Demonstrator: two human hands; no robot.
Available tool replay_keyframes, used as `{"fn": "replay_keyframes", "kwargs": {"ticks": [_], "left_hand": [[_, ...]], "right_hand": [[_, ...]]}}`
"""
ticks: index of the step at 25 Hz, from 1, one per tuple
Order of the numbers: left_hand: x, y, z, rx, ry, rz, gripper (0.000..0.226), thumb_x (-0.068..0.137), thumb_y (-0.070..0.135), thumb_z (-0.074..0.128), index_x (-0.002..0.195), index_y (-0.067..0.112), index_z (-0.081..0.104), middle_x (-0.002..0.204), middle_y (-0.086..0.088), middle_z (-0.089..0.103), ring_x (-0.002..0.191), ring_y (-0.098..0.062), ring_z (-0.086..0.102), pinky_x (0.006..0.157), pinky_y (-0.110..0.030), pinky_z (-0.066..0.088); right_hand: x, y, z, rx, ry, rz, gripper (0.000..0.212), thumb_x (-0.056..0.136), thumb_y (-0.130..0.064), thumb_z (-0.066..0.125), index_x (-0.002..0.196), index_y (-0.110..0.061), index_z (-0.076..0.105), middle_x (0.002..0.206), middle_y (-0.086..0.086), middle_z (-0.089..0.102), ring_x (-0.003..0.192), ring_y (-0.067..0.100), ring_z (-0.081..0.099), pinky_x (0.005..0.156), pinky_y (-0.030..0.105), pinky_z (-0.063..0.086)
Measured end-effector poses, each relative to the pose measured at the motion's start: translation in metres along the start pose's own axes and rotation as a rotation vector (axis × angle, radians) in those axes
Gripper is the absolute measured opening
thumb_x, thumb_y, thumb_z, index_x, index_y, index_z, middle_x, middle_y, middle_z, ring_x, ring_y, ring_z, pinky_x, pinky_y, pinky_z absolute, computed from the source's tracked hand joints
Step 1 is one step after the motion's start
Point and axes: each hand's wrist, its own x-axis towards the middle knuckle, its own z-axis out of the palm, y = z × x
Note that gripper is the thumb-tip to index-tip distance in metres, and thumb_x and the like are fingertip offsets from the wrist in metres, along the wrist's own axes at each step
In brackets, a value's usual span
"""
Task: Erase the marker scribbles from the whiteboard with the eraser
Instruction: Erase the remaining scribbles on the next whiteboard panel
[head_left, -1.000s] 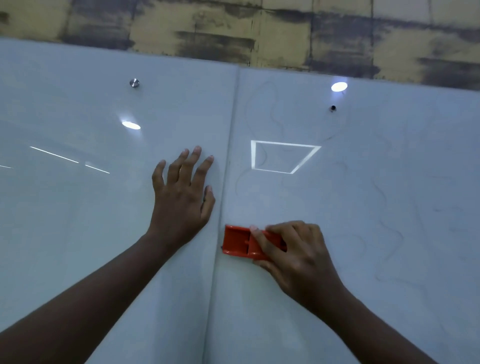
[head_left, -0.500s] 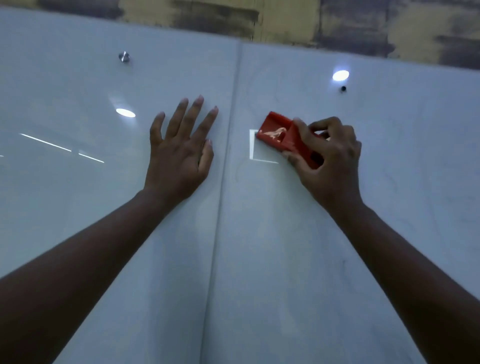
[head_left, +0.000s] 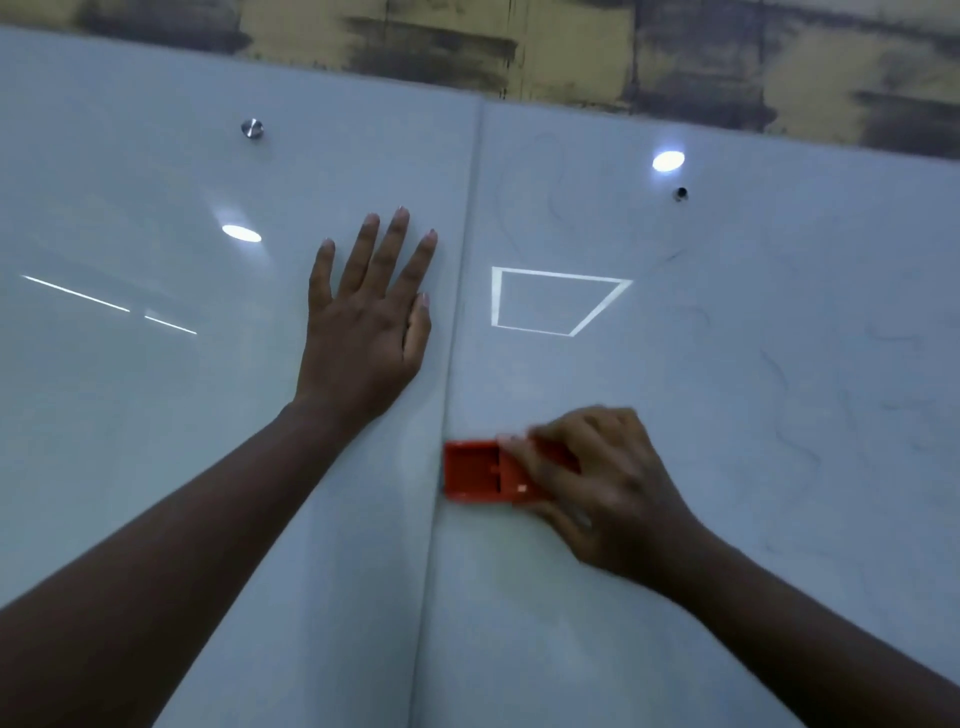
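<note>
We see the whiteboard (head_left: 156, 467) filling most of the view as 2 panels meeting at a vertical seam (head_left: 447, 415), with a stained yellow wall (head_left: 571, 47) above. Faint marker scribbles (head_left: 789, 415) trail down the right panel. Our left hand (head_left: 363, 332) lies flat on the left panel, fingers spread, holding nothing. Our right hand (head_left: 602, 493), blurred, is closed around the orange eraser (head_left: 483, 472), which sits against the right panel just beside the seam. A metal stud (head_left: 253, 128) sits at upper left.
</note>
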Motion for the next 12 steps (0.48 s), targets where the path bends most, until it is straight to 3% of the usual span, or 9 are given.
{"fn": "replay_keyframes", "kwargs": {"ticks": [4,9,12], "left_hand": [[0.0,-0.001,0.0,-0.001,0.009,0.01,0.06,0.109,0.033,0.03,0.169,0.024,0.025,0.178,-0.003,0.016,0.165,-0.022,0.01,0.131,-0.054,0.009],[-0.001,-0.003,0.002,-0.003,0.023,0.018,0.06,0.11,0.035,0.029,0.169,0.024,0.026,0.177,-0.002,0.016,0.165,-0.022,0.01,0.131,-0.055,0.011],[0.001,-0.004,0.001,-0.024,0.031,0.022,0.06,0.109,0.036,0.031,0.168,0.024,0.027,0.177,-0.002,0.016,0.165,-0.021,0.01,0.131,-0.056,0.011]], "right_hand": [[0.054,0.064,-0.004,-0.122,0.139,0.245,0.056,0.091,-0.041,0.069,0.142,-0.018,0.063,0.108,0.012,0.061,0.093,0.036,0.057,0.076,0.044,0.044],[0.1,0.111,-0.01,-0.188,0.23,0.602,0.058,0.093,-0.047,0.067,0.144,-0.021,0.06,0.112,0.012,0.055,0.101,0.032,0.051,0.079,0.04,0.04],[0.084,0.063,0.005,-0.212,0.206,0.422,0.057,0.093,-0.037,0.064,0.145,-0.015,0.059,0.113,0.018,0.058,0.102,0.04,0.055,0.08,0.044,0.04]]}}
